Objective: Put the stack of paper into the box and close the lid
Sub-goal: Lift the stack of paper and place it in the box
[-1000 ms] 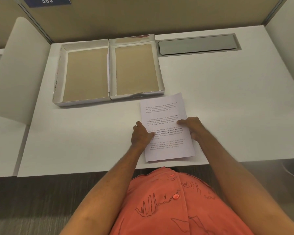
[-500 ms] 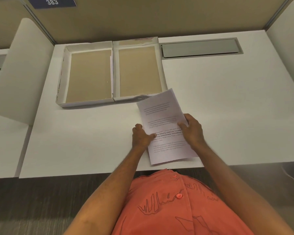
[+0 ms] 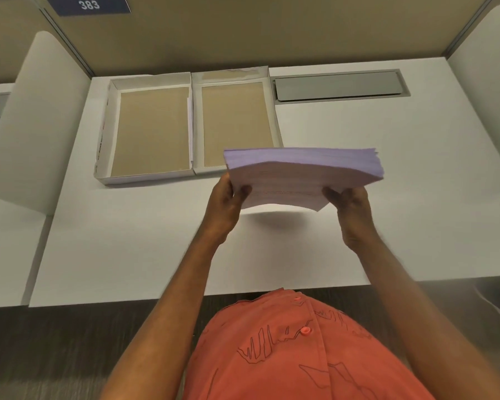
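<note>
Hanging in the air above the white desk (image 3: 156,241), the stack of paper (image 3: 303,174) is tilted so its far edge faces up, casting a shadow below. The left hand (image 3: 225,203) grips its near-left corner and the right hand (image 3: 351,206) its near-right corner, fingers closed around the sheets. Just beyond, partly hidden by the stack, lies the open box (image 3: 197,122), both its brown-lined halves side by side, nothing inside.
</note>
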A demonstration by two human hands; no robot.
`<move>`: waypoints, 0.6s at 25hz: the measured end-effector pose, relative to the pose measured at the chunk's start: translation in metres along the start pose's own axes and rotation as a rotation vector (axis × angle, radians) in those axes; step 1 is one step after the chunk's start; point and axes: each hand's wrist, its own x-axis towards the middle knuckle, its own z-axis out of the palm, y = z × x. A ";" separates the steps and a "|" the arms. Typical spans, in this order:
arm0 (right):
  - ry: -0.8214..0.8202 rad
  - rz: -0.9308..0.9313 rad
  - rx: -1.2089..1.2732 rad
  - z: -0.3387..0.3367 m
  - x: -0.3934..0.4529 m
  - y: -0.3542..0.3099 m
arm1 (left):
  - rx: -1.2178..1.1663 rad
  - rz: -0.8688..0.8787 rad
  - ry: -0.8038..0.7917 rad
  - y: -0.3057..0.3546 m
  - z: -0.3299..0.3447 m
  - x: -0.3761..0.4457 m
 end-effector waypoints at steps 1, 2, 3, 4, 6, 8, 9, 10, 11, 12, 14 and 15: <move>0.049 0.038 -0.007 0.002 0.001 0.008 | 0.019 -0.001 -0.004 -0.004 0.003 -0.001; 0.080 0.082 -0.026 0.005 0.001 0.016 | 0.037 -0.019 -0.007 -0.011 0.005 -0.002; 0.095 0.119 -0.050 0.008 0.001 0.022 | 0.060 -0.045 -0.011 -0.018 0.007 -0.003; 0.103 0.144 -0.077 0.011 0.001 0.027 | 0.081 -0.066 -0.014 -0.024 0.009 -0.004; 0.116 0.168 -0.112 0.016 0.004 0.029 | 0.102 -0.098 -0.021 -0.032 0.010 -0.003; 0.127 0.172 -0.142 0.018 0.007 0.027 | 0.108 -0.115 -0.012 -0.032 0.009 0.001; 0.123 0.171 -0.157 0.018 0.009 0.027 | 0.109 -0.118 -0.006 -0.032 0.010 0.004; 0.118 0.172 -0.165 0.018 0.010 0.028 | 0.108 -0.121 -0.003 -0.032 0.010 0.006; 0.113 0.172 -0.170 0.018 0.010 0.029 | 0.107 -0.123 -0.004 -0.033 0.010 0.008; 0.108 0.170 -0.177 0.018 0.011 0.031 | 0.107 -0.123 -0.006 -0.035 0.010 0.010; 0.084 0.164 -0.194 0.017 0.012 0.035 | 0.122 -0.126 -0.011 -0.041 0.009 0.012; 0.071 0.165 -0.207 0.016 0.013 0.038 | 0.140 -0.133 -0.010 -0.046 0.009 0.013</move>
